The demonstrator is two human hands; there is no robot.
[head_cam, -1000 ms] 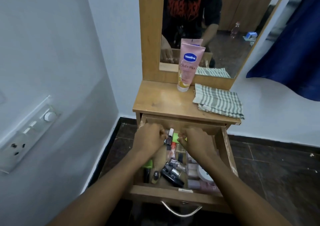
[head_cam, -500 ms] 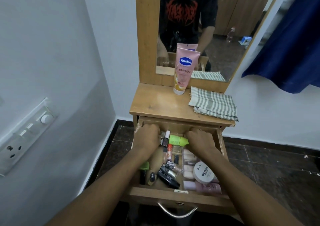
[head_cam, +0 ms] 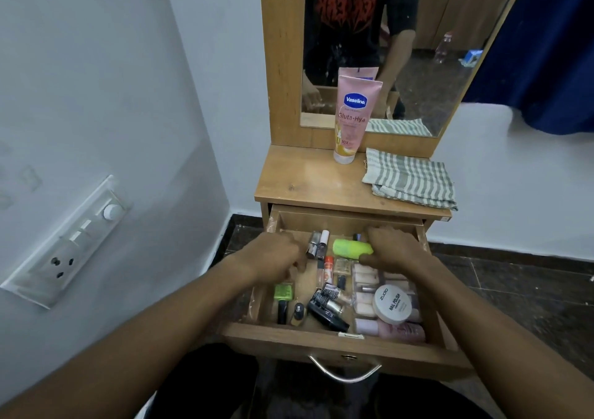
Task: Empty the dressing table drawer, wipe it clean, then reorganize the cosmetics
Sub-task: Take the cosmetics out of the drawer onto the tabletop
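One open drawer [head_cam: 321, 338] holds the jumbled cosmetics [head_cam: 328, 303]: one green bottle [head_cam: 350, 249] lying at the back, one white nail-polish jar [head_cam: 392, 303] at the right. On the worktop [head_cam: 308, 181] are one Vaseline tube [head_cam: 352, 119] and one folded striped cloth [head_cam: 411, 181]. Both hands are inside the drawer. The right hand [head_cam: 393, 250] pinches the green bottle's end. The left hand [head_cam: 276, 258] is curled, and I cannot tell if it holds anything. A second ago the hands were closer together, covering most of the bottle.

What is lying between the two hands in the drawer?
In the head view, a green bottle and two slim tubes lie between the left hand and right hand.
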